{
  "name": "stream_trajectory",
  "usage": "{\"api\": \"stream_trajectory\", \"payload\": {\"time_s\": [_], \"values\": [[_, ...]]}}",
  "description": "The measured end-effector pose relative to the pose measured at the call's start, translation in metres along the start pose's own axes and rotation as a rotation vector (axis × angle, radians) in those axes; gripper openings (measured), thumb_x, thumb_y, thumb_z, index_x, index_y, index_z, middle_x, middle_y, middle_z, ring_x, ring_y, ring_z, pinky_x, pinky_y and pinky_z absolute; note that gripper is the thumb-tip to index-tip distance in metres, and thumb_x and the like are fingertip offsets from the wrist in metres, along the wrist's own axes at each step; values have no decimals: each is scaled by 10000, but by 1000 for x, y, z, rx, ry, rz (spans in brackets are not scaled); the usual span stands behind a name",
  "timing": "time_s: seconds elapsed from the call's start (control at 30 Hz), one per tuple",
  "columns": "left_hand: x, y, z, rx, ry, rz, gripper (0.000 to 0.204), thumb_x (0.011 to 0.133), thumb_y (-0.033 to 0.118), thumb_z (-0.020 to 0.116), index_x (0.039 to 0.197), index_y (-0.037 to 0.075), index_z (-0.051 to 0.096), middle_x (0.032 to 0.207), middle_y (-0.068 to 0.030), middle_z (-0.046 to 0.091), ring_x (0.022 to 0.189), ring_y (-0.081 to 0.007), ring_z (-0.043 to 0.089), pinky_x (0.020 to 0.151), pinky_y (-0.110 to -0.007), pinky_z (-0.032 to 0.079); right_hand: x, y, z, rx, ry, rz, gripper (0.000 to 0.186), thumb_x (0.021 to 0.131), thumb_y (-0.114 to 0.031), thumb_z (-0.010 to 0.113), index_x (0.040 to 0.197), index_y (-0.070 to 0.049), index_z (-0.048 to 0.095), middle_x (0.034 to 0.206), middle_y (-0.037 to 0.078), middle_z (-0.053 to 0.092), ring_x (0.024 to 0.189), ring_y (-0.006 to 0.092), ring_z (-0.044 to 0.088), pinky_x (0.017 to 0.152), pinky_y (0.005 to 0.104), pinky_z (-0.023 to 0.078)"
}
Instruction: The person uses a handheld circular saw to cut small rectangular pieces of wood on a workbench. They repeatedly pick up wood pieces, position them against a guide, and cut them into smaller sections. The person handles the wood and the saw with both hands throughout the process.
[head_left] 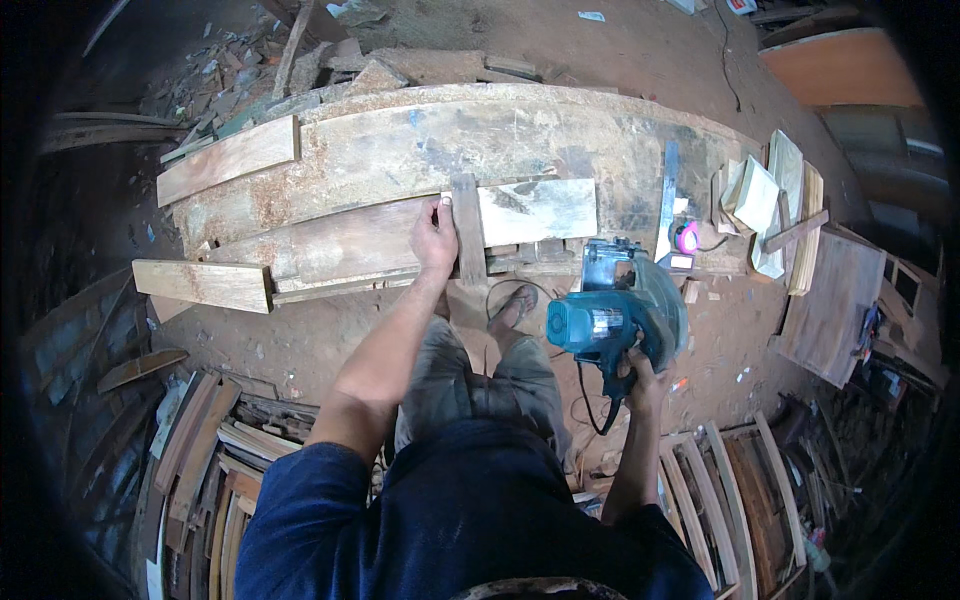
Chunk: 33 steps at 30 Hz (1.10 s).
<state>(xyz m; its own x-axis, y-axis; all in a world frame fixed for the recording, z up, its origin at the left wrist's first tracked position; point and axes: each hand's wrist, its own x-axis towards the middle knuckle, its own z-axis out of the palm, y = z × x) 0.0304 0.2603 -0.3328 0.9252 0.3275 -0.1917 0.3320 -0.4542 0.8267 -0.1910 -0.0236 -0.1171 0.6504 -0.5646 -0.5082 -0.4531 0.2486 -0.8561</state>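
My right hand point(643, 372) is wrapped round the rear handle of a teal circular saw point(598, 318), held at the near edge of the workbench, right of the pale end of a long board point(540, 210). A short dark wooden strip point(468, 235) lies crosswise over that board. My left hand point(434, 238), fingers curled, presses on the board and grips the strip's left edge; the undersides of those fingers are hidden. The saw's blade cannot be seen from above. A black cord point(605, 425) hangs from the saw's handle.
The worn workbench point(390, 140) carries a plank point(230, 160) and a pale block point(205, 284) at left. On its right are a blue straightedge point(668, 190), a pink tape measure point(686, 237) and stacked offcuts point(757, 195). Wood piles point(195, 450) stand behind on both sides.
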Motion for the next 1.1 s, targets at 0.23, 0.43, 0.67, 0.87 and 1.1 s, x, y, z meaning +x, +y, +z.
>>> {"api": "stream_trajectory", "payload": {"time_s": [0.23,0.43,0.67,0.87,1.1], "values": [[5,-17,3,-71,-52,2,309,1015,349,602,940,62,689,769,-146,698,696,-276,667,673,-421,504,-35,-7,-19,192,-17,72,250,815,-28,720,1037,2,607,816,85,625,601,172,589,526,313,472],[7,-18,4,1,-40,-28,350,1018,372,596,914,52,691,733,-135,680,666,-257,634,673,-418,499,-21,2,14,304,-203,139,292,798,-22,709,1055,16,577,851,108,615,590,177,583,544,342,479],[5,-2,0,7,-49,-79,378,1012,379,606,888,34,697,721,-127,679,654,-229,621,668,-406,496,-2,34,44,381,-350,189,262,832,-3,687,1068,13,574,771,77,604,591,171,590,575,347,485],[4,3,-2,21,-70,-69,339,1024,340,602,925,29,695,745,-113,685,678,-196,615,676,-376,498,7,54,58,395,-447,202,244,837,-5,654,1056,-9,546,768,82,571,630,182,586,628,351,487],[-2,4,1,22,-21,60,303,1031,331,584,962,53,684,778,-179,704,711,-313,681,669,-442,516,16,62,58,373,-442,213,232,831,-7,646,1038,-11,541,762,76,561,623,185,581,617,352,484]]}}
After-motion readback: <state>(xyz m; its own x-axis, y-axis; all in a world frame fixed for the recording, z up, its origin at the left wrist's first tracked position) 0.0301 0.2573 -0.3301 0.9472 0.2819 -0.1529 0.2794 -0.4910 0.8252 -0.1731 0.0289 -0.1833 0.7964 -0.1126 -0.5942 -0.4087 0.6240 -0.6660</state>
